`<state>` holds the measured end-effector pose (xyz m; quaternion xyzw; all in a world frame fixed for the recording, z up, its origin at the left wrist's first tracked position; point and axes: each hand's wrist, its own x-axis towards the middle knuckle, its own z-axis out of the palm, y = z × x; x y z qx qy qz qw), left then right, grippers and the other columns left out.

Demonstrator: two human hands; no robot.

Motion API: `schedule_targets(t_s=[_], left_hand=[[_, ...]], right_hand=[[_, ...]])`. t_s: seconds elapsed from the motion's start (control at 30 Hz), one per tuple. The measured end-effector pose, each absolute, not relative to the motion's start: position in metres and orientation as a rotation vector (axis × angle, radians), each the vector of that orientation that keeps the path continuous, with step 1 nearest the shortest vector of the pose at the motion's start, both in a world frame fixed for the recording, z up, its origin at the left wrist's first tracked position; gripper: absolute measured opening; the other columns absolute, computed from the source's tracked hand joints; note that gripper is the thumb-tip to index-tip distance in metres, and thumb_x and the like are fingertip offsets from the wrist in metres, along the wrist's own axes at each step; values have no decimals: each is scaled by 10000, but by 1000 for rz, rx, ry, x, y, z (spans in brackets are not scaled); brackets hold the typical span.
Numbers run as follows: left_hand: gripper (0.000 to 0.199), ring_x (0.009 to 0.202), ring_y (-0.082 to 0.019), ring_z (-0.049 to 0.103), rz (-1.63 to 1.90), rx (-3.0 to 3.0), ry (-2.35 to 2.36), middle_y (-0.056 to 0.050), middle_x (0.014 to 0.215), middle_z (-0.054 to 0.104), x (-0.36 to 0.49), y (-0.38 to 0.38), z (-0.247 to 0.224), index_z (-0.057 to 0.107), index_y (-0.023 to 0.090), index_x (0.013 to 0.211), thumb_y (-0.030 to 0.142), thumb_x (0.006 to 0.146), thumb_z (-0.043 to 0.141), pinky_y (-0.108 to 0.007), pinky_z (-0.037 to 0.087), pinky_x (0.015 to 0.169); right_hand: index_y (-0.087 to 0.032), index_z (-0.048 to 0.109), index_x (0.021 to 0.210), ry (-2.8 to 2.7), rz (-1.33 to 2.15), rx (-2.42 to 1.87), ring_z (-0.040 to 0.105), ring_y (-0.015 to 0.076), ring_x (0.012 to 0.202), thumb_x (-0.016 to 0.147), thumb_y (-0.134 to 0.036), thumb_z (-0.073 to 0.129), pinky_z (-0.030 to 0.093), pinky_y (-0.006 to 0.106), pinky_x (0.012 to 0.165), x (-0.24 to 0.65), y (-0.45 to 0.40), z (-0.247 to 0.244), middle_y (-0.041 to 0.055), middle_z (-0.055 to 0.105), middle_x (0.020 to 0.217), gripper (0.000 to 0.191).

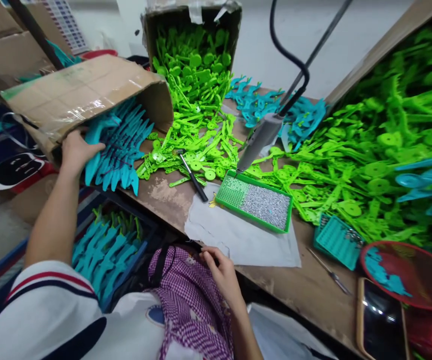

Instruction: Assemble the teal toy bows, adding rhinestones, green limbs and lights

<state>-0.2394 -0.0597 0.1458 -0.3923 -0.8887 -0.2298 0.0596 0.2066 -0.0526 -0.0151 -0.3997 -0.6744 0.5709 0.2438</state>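
My left hand (pixel 76 152) is at the mouth of a tipped cardboard box (pixel 99 90), its thumb stretched out against blue plastic pieces (pixel 120 150). These lie stacked in a row, partly inside the box. The other fingers of this hand are partly hidden at the box edge. In front of my checked apron (pixel 186 295), at the table's edge, is my right hand (pixel 221 272). Its fingers are curled, thumb close to forefinger; whatever may be between them is too small to tell. Below the table edge more blue pieces (pixel 105 250) stand in a crate.
Green plastic parts (pixel 197 150) spread across the table. A hammer (pixel 193 177) lies near a green tray (pixel 263 204) of small metal pieces, under a hanging grey power screwdriver (pixel 259 140). At right are a teal tray (pixel 338 242), a screwdriver (pixel 330 272), a red bowl (pixel 422 280) and a phone (pixel 383 320).
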Motion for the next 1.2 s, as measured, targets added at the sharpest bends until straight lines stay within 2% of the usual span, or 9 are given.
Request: schedule_targets(t_s=[0.17,0.43,0.57,0.63,0.7,0.83,0.93,1.0,1.2], left_hand=[[712,975,-228,580,-996,-1162,-2846,-108,1147,635,-182,-75,134,568,80,1261,418,664,754,-485,483,949],[790,1124,-352,619,-2109,-1709,-2820,-132,1164,694,-89,-83,81,665,186,1146,622,503,807,-468,508,951],[784,1144,-341,622,-2444,-1941,-2759,-121,1200,691,-34,-71,54,637,203,1247,592,586,798,-459,505,975],[748,1142,-323,628,-2597,-2094,-2679,-120,1201,691,-13,-66,44,614,197,1286,569,657,772,-447,499,989],[709,1166,-317,616,-2722,-2204,-2557,-124,1217,683,2,-61,36,606,185,1299,534,702,759,-441,483,1011],[666,1224,-311,577,-2755,-2240,-2428,-126,1287,646,16,-51,25,606,185,1298,486,724,762,-433,450,1053],[759,1184,-306,602,-2568,-2324,-2447,-131,1276,652,22,-45,15,592,172,1306,474,648,818,-433,456,1050],[811,1185,-306,600,-2443,-2391,-2456,-133,1284,646,29,-44,8,577,161,1314,455,607,844,-435,455,1054],[596,1161,-276,613,-2292,-2850,-2356,-111,1240,673,75,-40,-8,633,165,1233,401,703,767,-420,454,1053]], right_hand=[[-212,699,958,-1929,1534,-1055,703,212,854,916,-435,509,541,332,799,204,-55,-10,62,752,910,296],[-217,668,1019,-1821,1481,-1046,677,199,926,924,-462,492,531,330,847,189,-47,25,73,719,1010,316],[-233,524,1276,-1530,1378,-982,637,193,1048,921,-538,460,550,335,841,167,-20,54,108,577,1331,473],[-258,480,1332,-1434,1352,-898,622,190,1075,905,-549,488,551,344,849,161,-7,66,101,541,1384,516],[-268,548,1265,-1347,1293,-862,627,183,1033,882,-533,542,548,344,837,162,2,74,82,612,1281,466],[-231,694,947,-1229,1064,-1005,630,157,874,850,-448,616,523,301,747,178,3,77,39,686,972,250],[-206,695,909,-1174,1076,-1115,573,112,633,825,-431,640,484,267,603,197,-13,67,8,676,788,247],[-199,686,902,-1100,1102,-1190,540,96,573,779,-411,689,458,251,561,210,-29,52,-13,657,724,245],[-210,566,859,-429,1120,-1201,498,66,501,683,-376,705,408,205,483,224,-51,3,-74,566,642,278]])
